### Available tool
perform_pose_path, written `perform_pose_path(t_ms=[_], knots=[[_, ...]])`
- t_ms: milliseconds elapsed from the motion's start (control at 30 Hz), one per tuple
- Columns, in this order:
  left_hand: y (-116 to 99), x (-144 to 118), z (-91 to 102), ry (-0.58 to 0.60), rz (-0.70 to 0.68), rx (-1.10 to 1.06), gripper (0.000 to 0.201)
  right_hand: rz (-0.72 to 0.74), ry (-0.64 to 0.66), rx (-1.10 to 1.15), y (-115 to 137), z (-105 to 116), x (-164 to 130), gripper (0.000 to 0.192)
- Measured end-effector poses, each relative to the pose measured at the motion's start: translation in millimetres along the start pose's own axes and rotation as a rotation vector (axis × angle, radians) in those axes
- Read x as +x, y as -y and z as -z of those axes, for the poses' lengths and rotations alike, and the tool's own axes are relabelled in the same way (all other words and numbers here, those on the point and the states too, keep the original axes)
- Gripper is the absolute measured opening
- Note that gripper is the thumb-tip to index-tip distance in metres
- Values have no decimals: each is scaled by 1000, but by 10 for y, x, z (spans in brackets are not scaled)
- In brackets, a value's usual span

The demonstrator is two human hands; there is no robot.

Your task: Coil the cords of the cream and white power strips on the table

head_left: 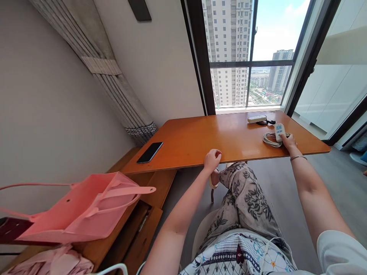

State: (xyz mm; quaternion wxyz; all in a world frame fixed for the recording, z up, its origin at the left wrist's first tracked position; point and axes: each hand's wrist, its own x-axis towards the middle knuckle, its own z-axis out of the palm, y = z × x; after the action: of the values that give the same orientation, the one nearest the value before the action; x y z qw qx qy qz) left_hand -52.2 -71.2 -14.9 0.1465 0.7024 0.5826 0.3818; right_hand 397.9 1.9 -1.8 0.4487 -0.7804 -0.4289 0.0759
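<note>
My right hand (289, 142) grips a white power strip (279, 131) near the right end of the wooden table. The strip is tipped up, with its socket face showing. Its pale cable (270, 142) lies coiled on the tabletop beside and partly behind it. My left hand (212, 158) rests at the table's front edge with its fingers curled in, and nothing shows in it. A second white power strip (257, 119) lies farther back, with a black cord (266, 122) next to it.
The orange-brown table (200, 137) spans the middle. A black phone (150, 152) lies on its left part. At the lower left, a pink bag (94, 206) sits on a wooden cabinet (146, 233) beside pink cloth (54, 263). A window (250, 63) stands behind the table.
</note>
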Motion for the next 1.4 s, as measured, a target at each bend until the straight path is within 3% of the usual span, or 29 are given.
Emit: perform_pose_path(t_ms=[100, 267, 633, 900, 1400], knots=[[-20, -15, 15, 17, -18, 29, 13, -68, -3, -50, 1, -1, -35, 55], [-69, -56, 16, 14, -54, 95, 13, -50, -35, -68, 4, -15, -115, 67], [-147, -181, -18, -52, -107, 182, 19, -16, -160, 22, -31, -25, -109, 48], [-191, -323, -122, 12, -190, 165, 32, -76, -252, 54, -19, 92, -191, 42], [-127, -508, -217, -11, -168, 74, 42, -60, -222, -22, 46, 153, -381, 46]])
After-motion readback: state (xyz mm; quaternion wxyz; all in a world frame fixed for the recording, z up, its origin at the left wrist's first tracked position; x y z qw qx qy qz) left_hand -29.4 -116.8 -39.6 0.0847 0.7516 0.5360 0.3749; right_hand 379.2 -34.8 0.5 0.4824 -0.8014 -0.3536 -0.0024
